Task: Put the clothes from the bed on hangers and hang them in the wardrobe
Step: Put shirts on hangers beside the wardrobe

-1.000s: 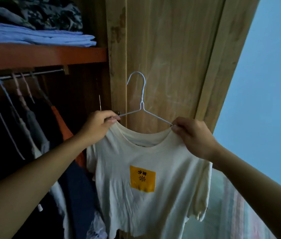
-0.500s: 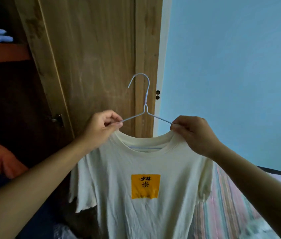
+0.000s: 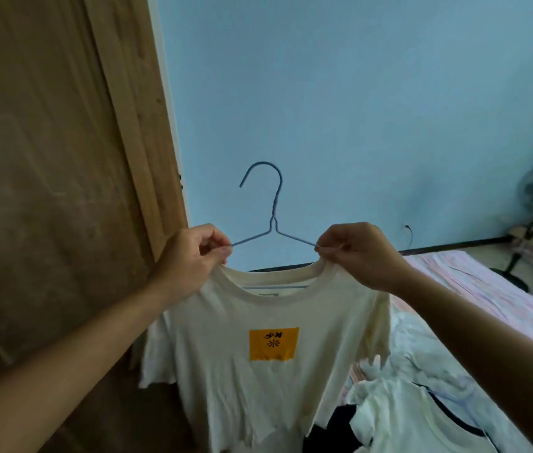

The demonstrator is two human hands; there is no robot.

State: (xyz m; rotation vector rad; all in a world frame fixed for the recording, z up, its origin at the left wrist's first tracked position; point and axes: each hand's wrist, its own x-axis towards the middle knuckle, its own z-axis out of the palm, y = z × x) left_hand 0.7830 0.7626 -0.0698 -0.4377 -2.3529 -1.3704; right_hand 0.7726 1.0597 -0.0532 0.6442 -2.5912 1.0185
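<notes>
Both hands, left hand (image 3: 189, 256) and right hand (image 3: 360, 253), pinch the shirt (image 3: 268, 341) on its hanger (image 3: 271, 220) with their fingers. It has swung away from the wardrobe door (image 3: 55, 178), over the bed (image 3: 474, 289), so hanging waits.

The T-shirt (image 3: 258, 371) is cream, off-white with a faintly yellowed collar, and on its chest sits an orange-yellow rectangle (image 3: 273, 343) printed with small black characters and a black starburst mark. The wire hanger (image 3: 271, 220) is pale blue — close in tone to the wall (image 3: 356, 109) behind it, a flat light blue. The wardrobe door (image 3: 55, 158) is brown wood with a lighter tan edge strip. The bed sheet (image 3: 487, 289) carries thin stripes of pink, white and pale blue. On it lie clothes (image 3: 422, 403) — white pieces, one with dark trim, and a black patch.
</notes>
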